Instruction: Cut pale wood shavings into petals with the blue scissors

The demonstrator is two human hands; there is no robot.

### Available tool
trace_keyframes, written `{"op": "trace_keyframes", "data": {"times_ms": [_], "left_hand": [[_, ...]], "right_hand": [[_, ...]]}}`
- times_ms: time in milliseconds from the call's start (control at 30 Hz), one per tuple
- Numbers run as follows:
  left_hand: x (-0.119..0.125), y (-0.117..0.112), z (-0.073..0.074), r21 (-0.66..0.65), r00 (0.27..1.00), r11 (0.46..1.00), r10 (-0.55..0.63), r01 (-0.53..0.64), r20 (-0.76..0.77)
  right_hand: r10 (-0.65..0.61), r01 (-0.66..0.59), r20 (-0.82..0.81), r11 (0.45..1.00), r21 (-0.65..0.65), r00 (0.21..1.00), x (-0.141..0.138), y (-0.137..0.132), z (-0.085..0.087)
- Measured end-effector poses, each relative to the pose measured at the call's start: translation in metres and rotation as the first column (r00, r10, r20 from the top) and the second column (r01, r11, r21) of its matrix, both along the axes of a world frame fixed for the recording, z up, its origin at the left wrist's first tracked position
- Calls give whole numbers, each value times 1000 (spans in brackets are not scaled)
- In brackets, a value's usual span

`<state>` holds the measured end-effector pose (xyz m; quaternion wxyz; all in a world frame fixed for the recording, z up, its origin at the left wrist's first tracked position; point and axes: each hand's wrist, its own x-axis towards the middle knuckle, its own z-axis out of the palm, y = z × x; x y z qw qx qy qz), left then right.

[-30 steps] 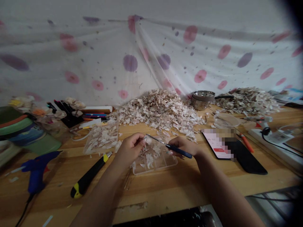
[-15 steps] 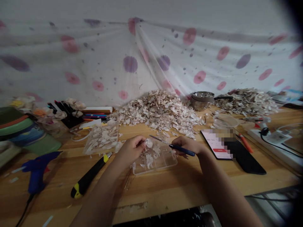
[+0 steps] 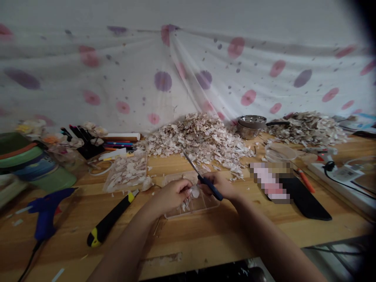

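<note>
My left hand point(image 3: 172, 194) is closed in a pinch on a small pale shell piece point(image 3: 194, 191) over a clear plastic divided box point(image 3: 205, 203) holding a few more pieces. My right hand point(image 3: 219, 185) is closed round the blue handle of small scissors point(image 3: 202, 178), whose blades point up and away to the left. Both hands meet above the box near the front of the wooden table point(image 3: 205, 235).
A large heap of shell flakes point(image 3: 196, 137) lies behind the box, another heap point(image 3: 308, 127) at the right by a metal pot point(image 3: 249, 124). A clear tray of flakes point(image 3: 126, 172), a yellow-black utility knife point(image 3: 111, 219), a blue glue gun point(image 3: 45, 213), pens and a phone point(image 3: 302, 196) surround the hands.
The right hand has swung the scissors from lying flat and pointing left to pointing up and away, and moved in to the left hand. Both hands have dropped lower over the box.
</note>
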<state>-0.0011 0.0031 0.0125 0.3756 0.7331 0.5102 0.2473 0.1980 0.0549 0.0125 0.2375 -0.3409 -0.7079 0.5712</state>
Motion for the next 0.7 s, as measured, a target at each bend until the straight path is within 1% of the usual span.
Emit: {"op": "trace_keyframes", "data": {"times_ms": [133,233,333,467,533,600,700], "left_hand": [[2,0,4,14,997,1000,5,-4,-71],[0,1,1,19,997,1000,20,-19,-74],[-2,3,-6,26,999,999,42,-42,-22],[-1,5,-13,9,990,997,75,-77,117],[0,6,-14,1,979,995,96,-98,180],[1,7,-12,0,971,992,121,-123,209],[1,7,-9,22,974,990,134,-140,181]], "right_hand": [[33,-33,-9,999,-15,999,-1,-2,0],[24,-24,-15,1000,-1,1000,-2,-3,1],[2,-2,-20,1000,12,1000,-2,-3,2],[-52,54,-24,996,73,998,-1,-4,2],[-71,74,-38,992,102,997,-2,-4,2],[-85,92,-58,989,120,995,-3,-4,1],[-99,110,-82,983,144,992,-4,-4,-2]]}}
